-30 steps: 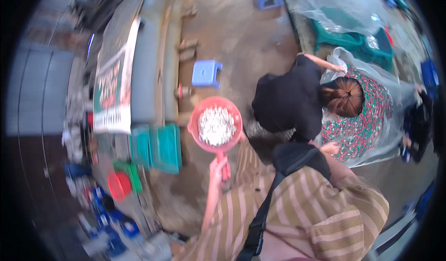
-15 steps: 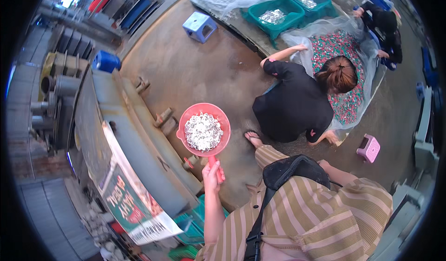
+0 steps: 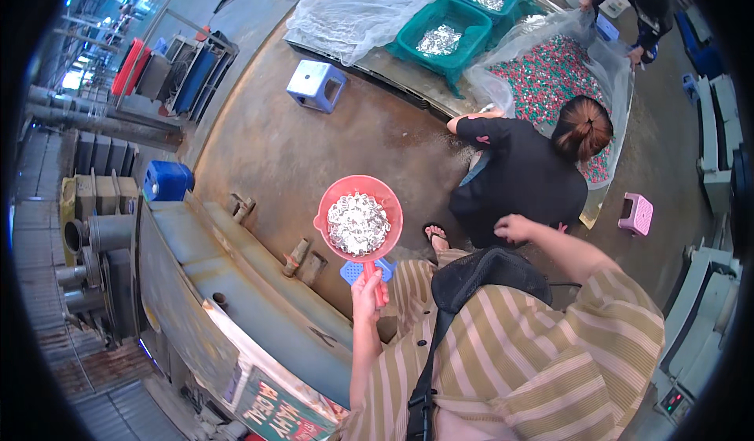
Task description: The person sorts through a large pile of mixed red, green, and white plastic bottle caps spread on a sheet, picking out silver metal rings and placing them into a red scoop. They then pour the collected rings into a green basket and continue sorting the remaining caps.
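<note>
Head view: the left hand (image 3: 366, 293) grips the handle of a pink-red scoop (image 3: 394, 212), whose bowl sits just ahead of that hand, filled with shiny silver pieces (image 3: 358, 225). A blue stool (image 3: 353, 272) shows below the scoop, near the same hand. Left of it runs a long grey metal tank (image 3: 259, 292). The right hand (image 3: 514, 229) has curled fingers, close by a crouching co-worker's black shirt (image 3: 518, 175); whether it encloses anything, I cannot tell. Ahead of it lie red, green and white pieces (image 3: 550, 76).
</note>
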### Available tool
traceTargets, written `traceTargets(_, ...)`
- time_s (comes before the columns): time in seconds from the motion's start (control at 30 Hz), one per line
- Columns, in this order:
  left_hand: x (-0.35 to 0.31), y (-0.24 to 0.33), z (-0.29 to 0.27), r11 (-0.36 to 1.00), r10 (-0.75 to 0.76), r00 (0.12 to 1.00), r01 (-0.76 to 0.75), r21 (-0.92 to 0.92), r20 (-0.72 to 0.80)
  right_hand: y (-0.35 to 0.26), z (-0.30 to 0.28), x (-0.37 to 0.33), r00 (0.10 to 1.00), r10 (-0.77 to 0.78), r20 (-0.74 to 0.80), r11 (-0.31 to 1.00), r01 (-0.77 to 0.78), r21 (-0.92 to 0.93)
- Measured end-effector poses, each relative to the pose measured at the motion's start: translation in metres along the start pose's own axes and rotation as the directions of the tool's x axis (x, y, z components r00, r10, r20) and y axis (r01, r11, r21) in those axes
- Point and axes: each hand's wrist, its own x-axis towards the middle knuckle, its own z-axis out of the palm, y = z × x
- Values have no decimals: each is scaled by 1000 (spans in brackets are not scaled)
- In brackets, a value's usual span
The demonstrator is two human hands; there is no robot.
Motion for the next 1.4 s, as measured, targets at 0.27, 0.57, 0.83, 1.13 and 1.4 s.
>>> traceTargets(0.27, 104, 98, -8, 983, -126, 985, 108, 147, 119, -144, -39, 111, 962, -270, -41, 899, 236, -370)
traceTargets(0.57, 287, 251, 61, 850, -188, 947, 25, 526, 259, -240, -43, 201, 954, -169, -246, 986, 162, -50)
traceTargets(0.83, 505, 300, 222, 800, -245, 910, -5, 600, 334, -214, -71, 261, 898, 51, -437, 958, 79, 275)
traceTargets(1.13, 718, 217, 395, -233, 153, 874, -422, 876, 462, -177, -178, 312, 889, 174, -424, 918, 9, 396)
traceTargets(1.4, 810, 184, 431, -250, 62, 749, -628, 737, 659, -169, -235, 391, 755, 422, -502, 702, 78, 708)
